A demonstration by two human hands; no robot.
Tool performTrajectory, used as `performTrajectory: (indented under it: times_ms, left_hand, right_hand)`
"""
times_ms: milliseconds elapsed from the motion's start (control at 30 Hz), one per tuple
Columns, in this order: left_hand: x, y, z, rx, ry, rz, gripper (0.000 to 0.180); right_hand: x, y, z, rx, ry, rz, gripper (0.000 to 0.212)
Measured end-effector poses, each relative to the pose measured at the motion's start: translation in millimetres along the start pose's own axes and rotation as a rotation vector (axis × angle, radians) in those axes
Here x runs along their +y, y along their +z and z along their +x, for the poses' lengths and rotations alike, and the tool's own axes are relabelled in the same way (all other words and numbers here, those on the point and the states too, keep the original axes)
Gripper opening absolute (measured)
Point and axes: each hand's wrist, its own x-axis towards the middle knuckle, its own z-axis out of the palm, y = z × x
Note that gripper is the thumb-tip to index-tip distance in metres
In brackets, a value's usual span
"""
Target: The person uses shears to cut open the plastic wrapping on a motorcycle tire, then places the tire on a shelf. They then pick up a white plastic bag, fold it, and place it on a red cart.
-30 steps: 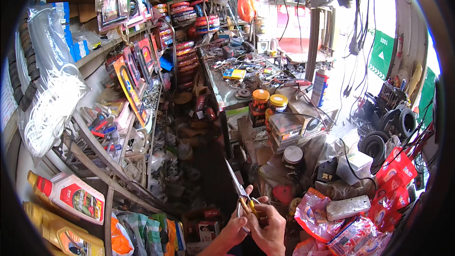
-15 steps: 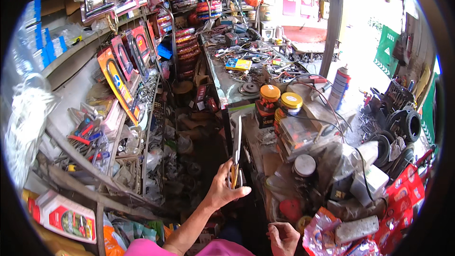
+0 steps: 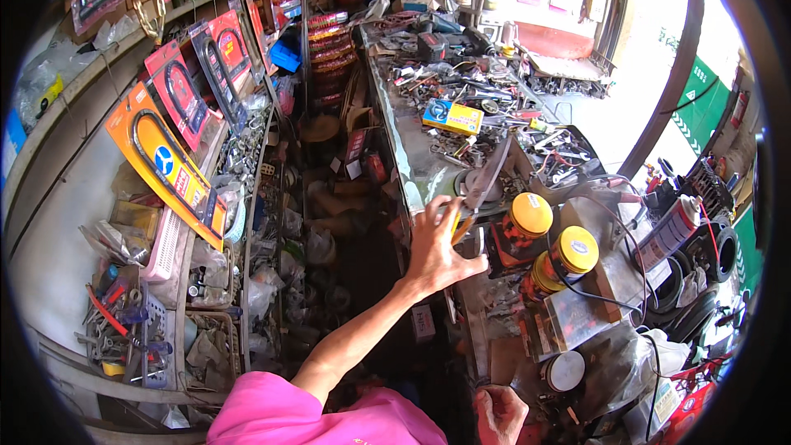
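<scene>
Scissors (image 3: 489,176), one pair, at left hand (image 3: 439,252); two yellow lids (image 3: 578,250)

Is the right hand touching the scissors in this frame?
Apart: the head view shows the right hand at the bottom edge, the scissors much higher in the picture, a wide gap between.

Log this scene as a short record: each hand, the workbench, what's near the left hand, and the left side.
Left hand: holds scissors, thumb spread, blades pointing away from the person
Right hand: curled, low in view; contents not visible
Workbench: cluttered, with a yellow-and-blue box
Near left hand: two yellow-lidded jars
Left side: orange-backed package
</scene>
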Motion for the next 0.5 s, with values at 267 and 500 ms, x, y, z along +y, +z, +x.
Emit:
performTrajectory:
  times_ms: [267, 500]
  left_hand:
    - [-34.0, 40.5, 42.7, 0.124, 0.225, 0.056, 0.094]
    - [-57.2, 57.1, 64.7, 0.126, 0.151, -0.027, 0.093]
  right_hand:
    - [-7.5, 15.8, 29.3, -0.078, -0.032, -0.149, 0.013]
    - [0.0, 27.1, 48.4, -0.011, -0.132, -0.258, 0.014]
